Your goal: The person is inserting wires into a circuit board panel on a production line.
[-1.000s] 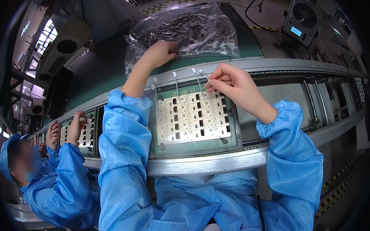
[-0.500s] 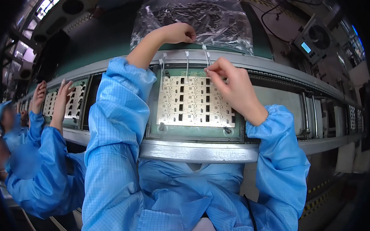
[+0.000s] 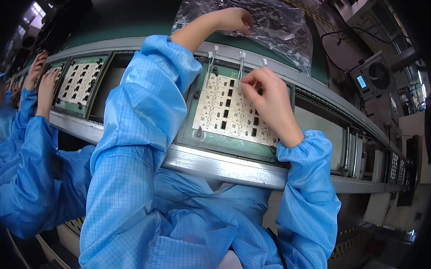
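The right hand rested on the far half of a pale circuit panel, its fingers pinched narrow on something small and white at the panel's top edge; what exactly they gripped was too small to tell. The panel lay flat in a green carrier tray so its rows of small dark parts faced up within easy reach. Three thin white leads stood up from the tray's far edge, just beside the fingertips. The left hand reached further out, fingers curled and dipped into a crinkled clear plastic bag of small parts lying beyond the line; whether it held one could not be seen. The tray sat between the metal rails of a conveyor line, the near rail hard against the person's body, leaving little room there. To the left, a co-worker's hands worked on a second panel. To the right the line ran open toward a small fan unit.
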`<action>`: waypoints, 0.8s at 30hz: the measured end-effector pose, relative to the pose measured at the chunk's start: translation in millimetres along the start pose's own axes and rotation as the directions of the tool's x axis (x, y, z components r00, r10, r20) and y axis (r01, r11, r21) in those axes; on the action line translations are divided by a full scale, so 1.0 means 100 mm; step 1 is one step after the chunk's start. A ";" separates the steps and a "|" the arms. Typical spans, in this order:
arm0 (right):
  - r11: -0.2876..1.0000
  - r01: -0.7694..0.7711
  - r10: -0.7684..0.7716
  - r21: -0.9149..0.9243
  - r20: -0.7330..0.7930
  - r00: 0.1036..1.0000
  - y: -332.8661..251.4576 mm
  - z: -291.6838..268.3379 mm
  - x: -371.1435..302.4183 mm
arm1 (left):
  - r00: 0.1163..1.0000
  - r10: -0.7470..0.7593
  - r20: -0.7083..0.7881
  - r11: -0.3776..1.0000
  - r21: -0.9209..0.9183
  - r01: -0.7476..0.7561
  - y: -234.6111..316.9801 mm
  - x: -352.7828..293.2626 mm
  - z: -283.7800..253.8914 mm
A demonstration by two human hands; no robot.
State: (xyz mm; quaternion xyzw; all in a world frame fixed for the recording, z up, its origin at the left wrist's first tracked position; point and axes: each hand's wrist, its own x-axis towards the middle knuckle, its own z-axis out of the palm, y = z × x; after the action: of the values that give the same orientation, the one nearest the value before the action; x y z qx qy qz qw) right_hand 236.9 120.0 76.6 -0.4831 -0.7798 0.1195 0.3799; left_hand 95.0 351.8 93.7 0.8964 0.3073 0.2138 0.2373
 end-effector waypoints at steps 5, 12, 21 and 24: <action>0.998 -0.047 0.051 -0.034 0.103 0.993 0.02 0.16 0.00 | 0.954 -0.264 -0.139 0.870 -0.461 0.174 -0.30 0.10 -0.17; 0.981 0.021 -0.001 -0.191 0.103 0.995 -0.01 0.07 -0.13 | 0.974 -0.101 -0.203 0.529 -0.840 -0.120 0.35 -0.76 -0.51; 0.930 0.213 -0.128 -0.300 0.278 0.952 -0.23 -0.12 -0.18 | 0.961 -0.188 -0.205 0.685 -0.728 -0.022 0.58 -1.86 -0.68; 0.949 0.240 -0.118 -0.203 0.477 0.871 -0.23 -0.30 0.17 | 0.938 -0.220 -0.267 0.776 -0.631 0.002 0.56 -2.05 -0.83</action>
State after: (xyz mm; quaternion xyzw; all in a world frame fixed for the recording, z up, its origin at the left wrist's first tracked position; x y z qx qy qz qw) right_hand 238.4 117.6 117.7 -0.4111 -0.8977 0.0930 0.1287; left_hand -71.5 203.1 142.7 0.6997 0.3073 0.4334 0.4777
